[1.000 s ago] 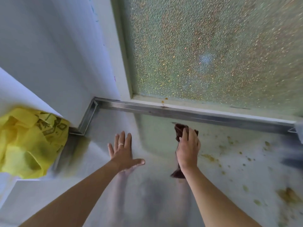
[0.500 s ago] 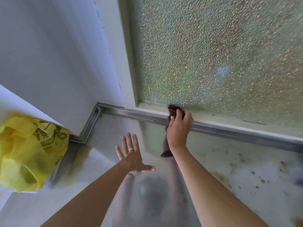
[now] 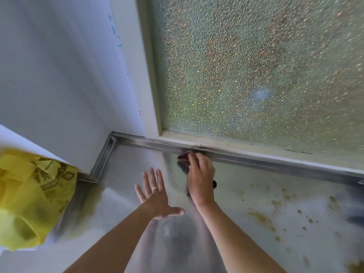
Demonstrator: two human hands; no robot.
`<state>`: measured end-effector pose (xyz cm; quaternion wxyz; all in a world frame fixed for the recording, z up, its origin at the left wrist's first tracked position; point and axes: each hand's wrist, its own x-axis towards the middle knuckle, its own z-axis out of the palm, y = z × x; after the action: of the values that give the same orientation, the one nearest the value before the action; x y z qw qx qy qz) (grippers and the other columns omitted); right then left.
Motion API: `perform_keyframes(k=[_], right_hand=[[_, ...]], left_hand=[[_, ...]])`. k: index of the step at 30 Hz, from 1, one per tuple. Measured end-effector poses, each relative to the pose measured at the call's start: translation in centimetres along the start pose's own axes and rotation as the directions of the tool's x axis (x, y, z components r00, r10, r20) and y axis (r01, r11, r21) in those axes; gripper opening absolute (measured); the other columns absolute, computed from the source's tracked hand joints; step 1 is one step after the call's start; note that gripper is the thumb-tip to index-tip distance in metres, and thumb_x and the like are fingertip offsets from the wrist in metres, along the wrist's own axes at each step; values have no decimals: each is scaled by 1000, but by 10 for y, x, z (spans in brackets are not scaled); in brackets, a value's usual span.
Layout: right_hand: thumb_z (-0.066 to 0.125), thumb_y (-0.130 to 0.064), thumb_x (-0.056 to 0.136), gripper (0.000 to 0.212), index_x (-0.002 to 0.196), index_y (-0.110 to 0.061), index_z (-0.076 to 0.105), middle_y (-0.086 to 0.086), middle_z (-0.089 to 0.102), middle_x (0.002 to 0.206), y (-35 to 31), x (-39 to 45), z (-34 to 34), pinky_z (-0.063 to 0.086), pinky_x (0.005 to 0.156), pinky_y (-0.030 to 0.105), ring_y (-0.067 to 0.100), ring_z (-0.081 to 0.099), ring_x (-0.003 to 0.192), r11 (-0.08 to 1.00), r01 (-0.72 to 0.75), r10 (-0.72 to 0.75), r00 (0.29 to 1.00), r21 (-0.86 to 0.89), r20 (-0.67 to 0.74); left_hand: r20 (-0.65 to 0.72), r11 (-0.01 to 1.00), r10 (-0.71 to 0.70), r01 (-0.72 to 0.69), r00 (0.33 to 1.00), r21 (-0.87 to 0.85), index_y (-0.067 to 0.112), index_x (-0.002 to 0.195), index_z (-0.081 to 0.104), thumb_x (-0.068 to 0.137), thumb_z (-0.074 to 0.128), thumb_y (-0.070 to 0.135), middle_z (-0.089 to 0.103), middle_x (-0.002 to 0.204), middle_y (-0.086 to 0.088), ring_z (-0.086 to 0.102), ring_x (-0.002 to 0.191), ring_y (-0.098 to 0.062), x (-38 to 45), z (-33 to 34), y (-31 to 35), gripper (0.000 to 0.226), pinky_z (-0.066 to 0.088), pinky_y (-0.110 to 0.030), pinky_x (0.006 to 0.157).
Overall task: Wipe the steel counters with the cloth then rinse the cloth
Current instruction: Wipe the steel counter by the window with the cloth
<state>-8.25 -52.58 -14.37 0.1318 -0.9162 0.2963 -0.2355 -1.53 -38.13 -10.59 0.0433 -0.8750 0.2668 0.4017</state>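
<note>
A dark brown cloth (image 3: 182, 161) lies under my right hand (image 3: 201, 177), which presses it onto the steel counter (image 3: 128, 164) close to the raised steel rim (image 3: 256, 160) at the back. Most of the cloth is hidden beneath the hand; its fingers curl over the cloth's top. My left hand (image 3: 155, 196) lies flat on the counter just to the left, fingers spread, a ring on one finger, holding nothing. Greenish-brown spots (image 3: 262, 217) dot the counter to the right.
A frosted glass window (image 3: 256, 75) rises behind the rim. A white wall (image 3: 59, 75) closes the left side. A yellow printed plastic bag (image 3: 29, 203) sits at the left edge beside the counter's corner.
My right hand went with the cloth from the counter's middle up to the back rim and now sits slightly below it. My left hand stayed flat in nearly the same spot.
</note>
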Motion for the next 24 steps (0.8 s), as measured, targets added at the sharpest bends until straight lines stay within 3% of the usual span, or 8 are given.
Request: perform_keyframes(k=[2,4,11,20,22,24], right_hand=[[63,-12,97,39,135,-7,60,12,53,137,-3,5,-2,40,101,45,31,47,124,959,-274,282,947,67,-152],[61,-12,98,35,132,-2,60,18,52,138,-4,18,-2,40,100,48,37,48,123,901,-413,434,872,134,-228],[61,-8,94,25,118,-1,60,16,50,134,-27,34,12,50,86,54,37,46,122,859,-507,512,851,74,-114],[58,8,78,44,121,-1,61,12,51,133,-29,31,5,47,81,47,35,47,121,914,-405,400,912,-40,-86],[54,5,79,41,118,-5,63,12,54,130,-24,28,4,47,82,47,36,49,117,957,-288,286,957,-48,-43],[43,-9,85,35,111,-10,66,11,58,124,-28,24,7,48,82,49,36,53,112,999,-33,34,998,-24,56]], left_hand=[[5,1000,-4,4,1000,-2,12,128,-57,52,59,97,-63,137,-12,-56,128,-37,1,0,0,162,-14,-68,116],[3,1000,-2,2,1000,1,12,129,-57,52,58,97,-63,138,-12,-56,128,-37,0,0,0,162,-15,-68,116],[0,1000,3,-3,1000,4,13,127,-59,52,59,97,-67,134,-11,-59,125,-36,2,2,-2,162,-17,-68,115],[-4,1000,-12,12,1000,6,13,125,-59,53,59,96,-67,133,-11,-59,125,-37,2,2,0,162,-16,-68,115],[-5,1000,-6,6,1000,2,13,126,-59,54,60,96,-67,133,-11,-59,125,-36,2,2,0,161,-17,-68,115],[-14,1000,1,-1,1000,-14,14,126,-59,53,59,96,-68,132,-10,-60,125,-36,3,4,-1,162,-18,-68,114]])
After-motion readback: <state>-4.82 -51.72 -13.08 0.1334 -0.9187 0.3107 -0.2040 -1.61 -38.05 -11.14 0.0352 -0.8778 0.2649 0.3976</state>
